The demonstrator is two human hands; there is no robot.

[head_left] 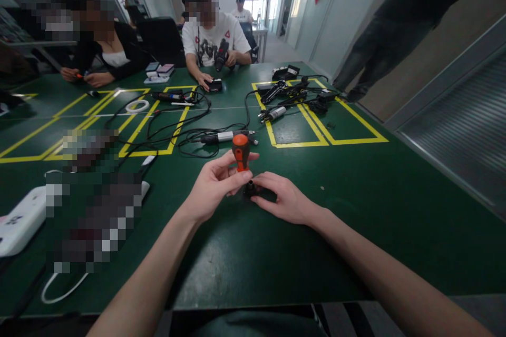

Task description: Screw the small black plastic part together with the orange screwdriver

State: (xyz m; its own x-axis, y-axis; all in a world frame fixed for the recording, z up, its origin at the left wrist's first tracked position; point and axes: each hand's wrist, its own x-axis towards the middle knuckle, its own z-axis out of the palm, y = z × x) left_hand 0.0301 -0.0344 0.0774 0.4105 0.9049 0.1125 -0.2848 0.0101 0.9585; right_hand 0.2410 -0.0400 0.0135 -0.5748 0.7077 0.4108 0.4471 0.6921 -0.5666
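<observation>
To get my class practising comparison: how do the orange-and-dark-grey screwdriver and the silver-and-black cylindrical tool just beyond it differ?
Pose: the orange-and-dark-grey screwdriver is roughly upright; the silver-and-black cylindrical tool lies on the green table.
Hold: the screwdriver is in the left hand; no hand holds the cylindrical tool.
Colour: the screwdriver has an orange top; the cylindrical tool has a silver section.
Both are elongated and partly dark.
</observation>
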